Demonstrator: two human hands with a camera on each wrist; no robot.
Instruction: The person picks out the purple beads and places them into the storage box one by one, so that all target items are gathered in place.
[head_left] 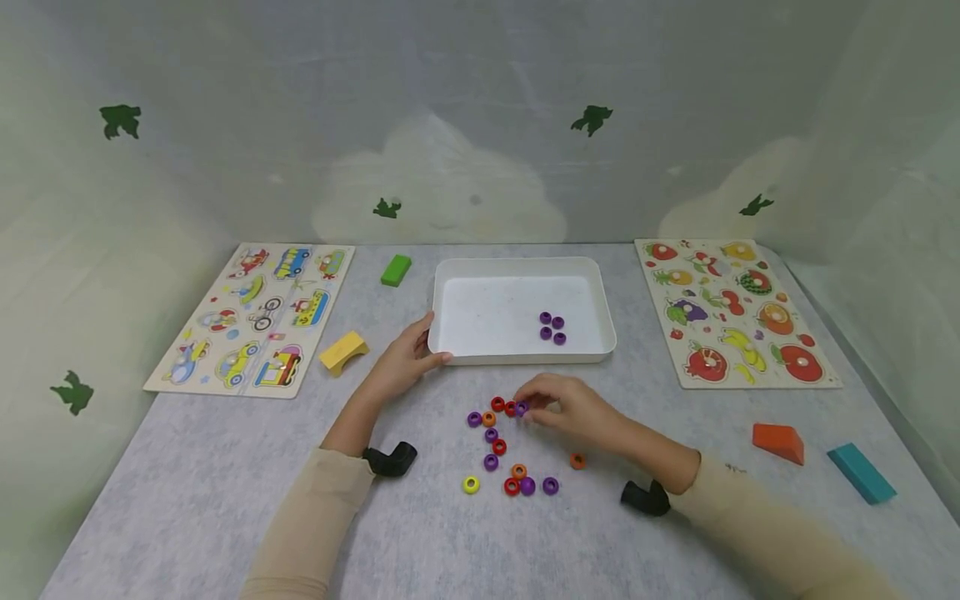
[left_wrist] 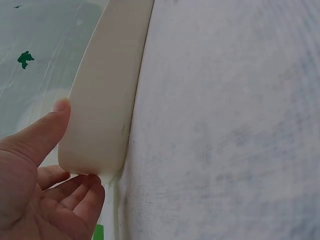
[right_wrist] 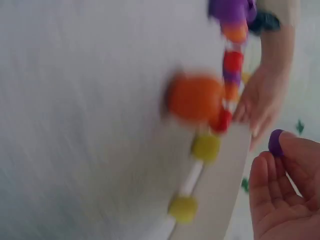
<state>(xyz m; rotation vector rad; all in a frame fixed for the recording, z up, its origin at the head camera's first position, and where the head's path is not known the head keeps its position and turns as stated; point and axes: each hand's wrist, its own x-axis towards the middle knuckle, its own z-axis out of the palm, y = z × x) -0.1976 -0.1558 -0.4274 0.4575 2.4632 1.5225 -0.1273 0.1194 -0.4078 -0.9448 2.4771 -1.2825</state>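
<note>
My left hand (head_left: pixel 403 360) grips the near-left corner of a white tray (head_left: pixel 517 361); in the left wrist view the thumb lies against the tray's wall (left_wrist: pixel 102 95) with fingers bent round its end. Between thumb and fingertips my right hand (head_left: pixel 577 410) pinches a purple bead (head_left: pixel 522 408), shown also in the right wrist view as a purple bead (right_wrist: pixel 275 143). Inside the tray, at its right, sits a small group of purple beads (head_left: pixel 558 322). Loose red, orange and purple beads (head_left: pixel 491 435) and a yellow bead (head_left: pixel 471 485) lie on the table before the tray.
A vehicle puzzle board (head_left: pixel 225 333) lies on the left, a fruit puzzle board (head_left: pixel 720 325) on the right. Green (head_left: pixel 396 271) and yellow arch (head_left: pixel 344 353) blocks are left of the tray. An orange block (head_left: pixel 778 442) and a blue block (head_left: pixel 862 472) lie at the right.
</note>
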